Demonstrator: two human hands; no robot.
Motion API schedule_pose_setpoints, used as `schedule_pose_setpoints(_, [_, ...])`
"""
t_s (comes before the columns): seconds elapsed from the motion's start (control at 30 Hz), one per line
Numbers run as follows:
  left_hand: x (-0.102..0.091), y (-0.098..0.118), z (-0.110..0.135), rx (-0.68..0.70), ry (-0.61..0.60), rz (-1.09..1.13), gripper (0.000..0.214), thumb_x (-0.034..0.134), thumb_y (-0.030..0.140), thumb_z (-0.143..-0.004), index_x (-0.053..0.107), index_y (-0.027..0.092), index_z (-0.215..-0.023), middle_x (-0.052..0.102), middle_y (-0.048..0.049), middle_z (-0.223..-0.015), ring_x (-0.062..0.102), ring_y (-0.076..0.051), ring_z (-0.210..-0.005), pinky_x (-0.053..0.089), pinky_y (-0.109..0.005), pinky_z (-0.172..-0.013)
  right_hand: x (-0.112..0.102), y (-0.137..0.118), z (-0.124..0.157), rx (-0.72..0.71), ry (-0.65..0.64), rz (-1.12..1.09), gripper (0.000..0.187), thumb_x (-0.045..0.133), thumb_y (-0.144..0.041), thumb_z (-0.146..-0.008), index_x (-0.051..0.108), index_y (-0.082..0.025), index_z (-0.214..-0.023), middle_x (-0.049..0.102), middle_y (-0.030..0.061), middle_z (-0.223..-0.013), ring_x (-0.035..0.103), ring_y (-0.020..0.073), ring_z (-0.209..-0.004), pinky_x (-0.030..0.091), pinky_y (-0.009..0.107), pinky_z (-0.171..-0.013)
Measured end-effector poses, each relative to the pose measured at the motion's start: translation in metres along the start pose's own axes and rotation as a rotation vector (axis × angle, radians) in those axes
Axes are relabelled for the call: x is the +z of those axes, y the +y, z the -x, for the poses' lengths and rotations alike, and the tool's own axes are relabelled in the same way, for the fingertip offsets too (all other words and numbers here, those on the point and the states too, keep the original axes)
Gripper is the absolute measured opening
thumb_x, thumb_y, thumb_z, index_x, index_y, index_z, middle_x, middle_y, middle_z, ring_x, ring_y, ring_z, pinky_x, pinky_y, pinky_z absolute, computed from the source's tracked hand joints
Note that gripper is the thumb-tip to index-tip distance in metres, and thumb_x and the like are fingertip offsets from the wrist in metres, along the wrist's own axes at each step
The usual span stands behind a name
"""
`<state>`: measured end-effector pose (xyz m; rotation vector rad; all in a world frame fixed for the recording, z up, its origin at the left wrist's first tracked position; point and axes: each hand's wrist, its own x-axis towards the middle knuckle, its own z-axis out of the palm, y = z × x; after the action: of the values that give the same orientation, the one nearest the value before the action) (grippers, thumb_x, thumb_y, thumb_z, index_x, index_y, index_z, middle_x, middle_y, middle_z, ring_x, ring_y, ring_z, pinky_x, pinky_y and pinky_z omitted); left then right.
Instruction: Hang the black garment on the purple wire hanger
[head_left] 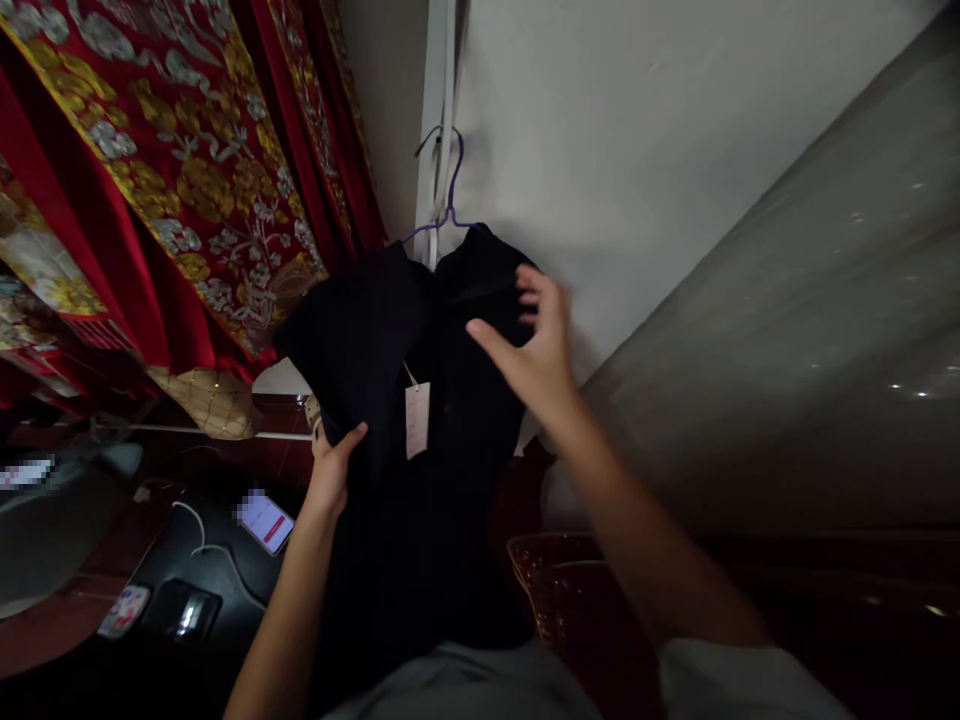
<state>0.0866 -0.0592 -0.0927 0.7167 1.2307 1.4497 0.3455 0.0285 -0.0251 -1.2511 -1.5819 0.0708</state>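
Observation:
A black garment (420,330) hangs on a purple wire hanger (448,205) against a white wall. A white paper tag (417,420) dangles from its middle. My left hand (334,470) is closed on the garment's left side, thumb on the front of the cloth. My right hand (536,345) hovers at the right shoulder of the garment with fingers spread apart, holding nothing.
Red and gold patterned curtains (187,170) hang at the left. Below lie a lit phone (264,522), a white cable (202,535) and a dark device (184,610) on a dark surface. A red basket (555,585) stands lower right, and a grey slanted surface (810,340) fills the right.

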Motion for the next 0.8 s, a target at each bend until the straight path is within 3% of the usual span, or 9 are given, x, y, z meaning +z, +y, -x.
schedule_pose_setpoints(0.13, [-0.004, -0.008, 0.017, 0.0, -0.014, -0.012, 0.065, 0.091, 0.033, -0.067, 0.065, 0.023, -0.126, 0.076, -0.0092, -0.125, 0.068, -0.032, -0.127, 0.057, -0.042, -0.108, 0.083, 0.003, 0.052, 0.451, -0.013, -0.283, 0.061, 0.072, -0.046, -0.076, 0.048, -0.021, -0.126, 0.052, 0.0153, -0.129, 0.056, 0.0253, -0.111, 0.05, 0.043, -0.1])
schedule_pose_setpoints(0.23, [-0.011, -0.01, 0.023, -0.035, -0.003, -0.068, 0.051, 0.089, 0.043, -0.069, 0.07, 0.021, -0.111, 0.077, -0.0097, -0.117, 0.072, -0.033, -0.118, 0.059, -0.043, -0.103, 0.103, 0.011, 0.094, 0.716, -0.14, -0.453, 0.039, 0.069, -0.046, -0.072, 0.053, -0.022, -0.098, 0.061, 0.0087, -0.101, 0.06, 0.024, -0.098, 0.051, 0.038, -0.088])
schedule_pose_setpoints(0.3, [-0.015, -0.013, 0.023, 0.023, 0.067, -0.117, 0.046, 0.084, 0.048, -0.074, 0.069, 0.022, -0.108, 0.077, -0.0088, -0.115, 0.072, -0.033, -0.116, 0.058, -0.044, -0.103, 0.089, 0.016, 0.123, 0.778, -0.205, -0.511, 0.031, 0.067, -0.048, -0.072, 0.052, -0.023, -0.083, 0.059, 0.0023, -0.077, 0.059, 0.0207, -0.078, 0.05, 0.033, -0.072])
schedule_pose_setpoints(0.43, [-0.006, -0.028, 0.028, 0.489, 0.347, -0.287, 0.043, 0.073, 0.045, -0.086, 0.057, 0.029, -0.123, 0.061, -0.0064, -0.14, 0.056, -0.029, -0.138, 0.043, -0.044, -0.12, 0.037, 0.012, 0.159, 0.875, -0.299, -0.596, 0.032, 0.062, -0.05, -0.075, 0.048, -0.023, -0.065, 0.051, -0.0012, -0.054, 0.049, 0.0143, -0.053, 0.039, 0.027, -0.052])
schedule_pose_setpoints(0.5, [0.006, -0.039, 0.04, 0.652, 0.374, -0.366, 0.039, 0.071, 0.044, -0.09, 0.055, 0.032, -0.124, 0.053, -0.0063, -0.148, 0.048, -0.029, -0.144, 0.036, -0.045, -0.125, 0.016, 0.0, 0.156, 0.894, -0.399, -0.625, 0.032, 0.065, -0.048, -0.075, 0.051, -0.022, -0.061, 0.055, 0.0006, -0.054, 0.051, 0.0135, -0.052, 0.039, 0.026, -0.052])
schedule_pose_setpoints(0.6, [0.028, -0.05, 0.061, 0.612, -0.007, -0.431, 0.025, 0.065, 0.043, -0.096, 0.063, 0.032, -0.119, 0.061, -0.0074, -0.132, 0.056, -0.03, -0.133, 0.041, -0.046, -0.119, -0.002, -0.024, 0.136, 0.857, -0.542, -0.668, 0.038, 0.071, -0.049, -0.077, 0.053, -0.02, -0.059, 0.057, 0.0011, -0.053, 0.052, 0.0125, -0.052, 0.039, 0.026, -0.055])
schedule_pose_setpoints(0.67, [0.04, -0.054, 0.072, 0.539, -0.26, -0.425, 0.024, 0.063, 0.042, -0.099, 0.067, 0.031, -0.12, 0.067, -0.0077, -0.123, 0.062, -0.029, -0.124, 0.047, -0.044, -0.113, -0.005, -0.038, 0.127, 0.796, -0.537, -0.708, 0.05, 0.07, -0.059, -0.081, 0.05, -0.021, -0.057, 0.054, -0.0001, -0.052, 0.049, 0.0117, -0.052, 0.038, 0.027, -0.055])
schedule_pose_setpoints(0.73, [0.048, -0.055, 0.077, 0.524, -0.31, -0.394, 0.02, 0.062, 0.04, -0.1, 0.07, 0.031, -0.115, 0.069, -0.0073, -0.117, 0.065, -0.028, -0.117, 0.05, -0.043, -0.108, -0.002, -0.046, 0.126, 0.727, -0.45, -0.782, 0.057, 0.068, -0.067, -0.084, 0.045, -0.022, -0.058, 0.048, -0.0028, -0.051, 0.045, 0.0104, -0.051, 0.037, 0.026, -0.055])
schedule_pose_setpoints(0.8, [0.052, -0.056, 0.078, 0.538, -0.24, -0.369, 0.015, 0.062, 0.04, -0.1, 0.073, 0.032, -0.106, 0.07, -0.0063, -0.109, 0.067, -0.027, -0.108, 0.052, -0.042, -0.102, 0.004, -0.049, 0.132, 0.661, -0.369, -0.861, 0.053, 0.073, -0.064, -0.083, 0.047, -0.021, -0.066, 0.049, -0.0044, -0.057, 0.045, 0.0099, -0.055, 0.038, 0.025, -0.057])
